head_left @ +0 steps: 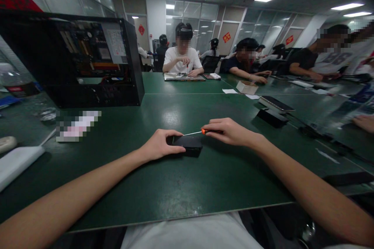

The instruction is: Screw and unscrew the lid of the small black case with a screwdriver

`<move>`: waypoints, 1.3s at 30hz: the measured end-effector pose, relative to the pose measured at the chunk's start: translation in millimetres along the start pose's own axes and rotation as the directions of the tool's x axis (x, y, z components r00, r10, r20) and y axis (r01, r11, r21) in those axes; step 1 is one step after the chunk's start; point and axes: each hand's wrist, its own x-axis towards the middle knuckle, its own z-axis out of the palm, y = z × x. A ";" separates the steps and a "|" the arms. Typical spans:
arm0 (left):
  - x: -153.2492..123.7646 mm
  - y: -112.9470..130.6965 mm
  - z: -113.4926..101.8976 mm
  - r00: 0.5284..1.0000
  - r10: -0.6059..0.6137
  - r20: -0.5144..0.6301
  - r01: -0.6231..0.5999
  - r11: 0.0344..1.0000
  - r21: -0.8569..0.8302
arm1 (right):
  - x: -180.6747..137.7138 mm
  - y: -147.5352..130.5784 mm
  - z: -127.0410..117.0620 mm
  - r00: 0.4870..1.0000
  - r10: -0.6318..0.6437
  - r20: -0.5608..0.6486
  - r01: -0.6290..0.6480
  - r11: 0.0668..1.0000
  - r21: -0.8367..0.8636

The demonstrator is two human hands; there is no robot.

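A small black box (pixel 193 146) rests on the green table (pixel 163 194) in front of me. My left hand (pixel 159 144) grips it from its left side, thumb along the near face and fingers on the far edge. In my right hand (pixel 229 130) is a screwdriver (pixel 204 131) with an orange and black handle, held nearly level. Its thin metal shaft points left across the top of the box, and the tip is by my left fingers. Whether the tip touches the box I cannot tell.
An open black computer case (pixel 131 66) stands at the back left. To the left lies a white power strip (pixel 20 163), near a plastic bottle (pixel 17 81). Another black box (pixel 271 118) and a white carton (pixel 246 87) sit to the right. A co-worker (pixel 183 56) sits opposite.
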 end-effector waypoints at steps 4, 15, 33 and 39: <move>0.5 0.4 0.9 1.000 0.008 0.023 -0.008 1.000 -0.010 | -1.9 2.0 -4.7 1.000 -0.007 0.014 0.007 1.000 0.012; -1.1 3.0 -0.5 0.999 0.035 0.041 -0.036 0.999 0.020 | -0.7 1.7 -3.2 0.999 0.023 0.026 -0.024 0.998 0.066; -1.9 0.2 0.0 1.000 0.028 -0.013 -0.027 0.999 0.045 | 4.1 -0.7 47.7 0.991 -0.090 -0.099 0.093 0.995 0.027; -0.5 0.6 2.3 0.997 0.055 -0.053 -0.055 0.998 -0.001 | 3.0 4.5 25.2 1.000 0.007 0.020 -0.008 0.999 0.053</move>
